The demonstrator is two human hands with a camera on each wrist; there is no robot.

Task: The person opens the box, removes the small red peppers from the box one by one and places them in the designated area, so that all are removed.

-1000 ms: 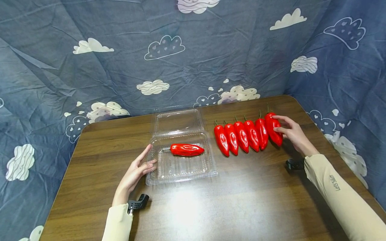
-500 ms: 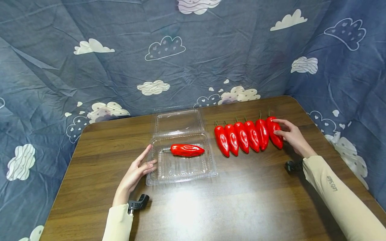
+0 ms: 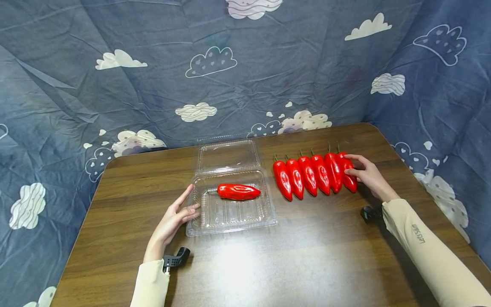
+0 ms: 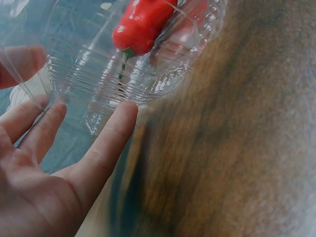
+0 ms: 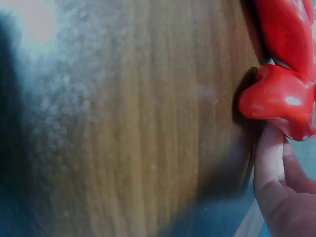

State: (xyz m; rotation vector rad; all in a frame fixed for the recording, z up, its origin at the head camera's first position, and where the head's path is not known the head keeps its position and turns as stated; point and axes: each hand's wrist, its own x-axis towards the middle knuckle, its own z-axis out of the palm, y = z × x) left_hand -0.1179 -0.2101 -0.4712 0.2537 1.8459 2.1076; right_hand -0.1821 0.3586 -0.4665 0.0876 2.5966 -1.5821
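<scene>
In the head view, my left hand [image 3: 170, 224] is at the left edge of a clear plastic clamshell box [image 3: 230, 221], fingers spread and fingertips at its wall. One red pepper [image 3: 238, 192] lies sideways in the box's base, its green stem [image 4: 122, 74] toward this hand in the left wrist view. My right hand [image 3: 370, 177] touches the rightmost pepper [image 3: 348, 181] of a row, thumb and fingers along its right side. The right wrist view shows the thumb [image 5: 269, 153] against that pepper's [image 5: 279, 98] side.
Several more red peppers [image 3: 307, 175] lie side by side right of the box, stems toward the back. The box's lid [image 3: 228, 155] is folded back behind its base. All rest on a brown wooden table [image 3: 126, 192], with a cloud-patterned blue cloth [image 3: 153, 94] hanging behind.
My right hand has shifted left and slightly toward me, and the rightmost pepper has moved left against its neighbour, closing the gap. My left hand and the box have stayed in place.
</scene>
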